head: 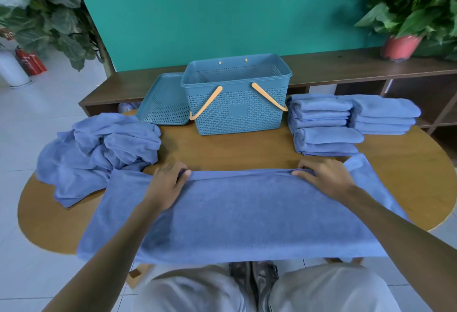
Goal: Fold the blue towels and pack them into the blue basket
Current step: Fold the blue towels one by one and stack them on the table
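Left edge of surface: unfolded towel heap (99, 153) waiting. Near edge: left hand (168, 183), right hand (324, 175) each grip-pinching far hem of spread towel (235, 215). Far edge: blue basket (237, 111) empty. Right: folded stacks (351, 121) unpacked.

Both hands reach forward, arms extended — left hand (166, 183) and right hand (326, 175) palm-down, fingers pinching.
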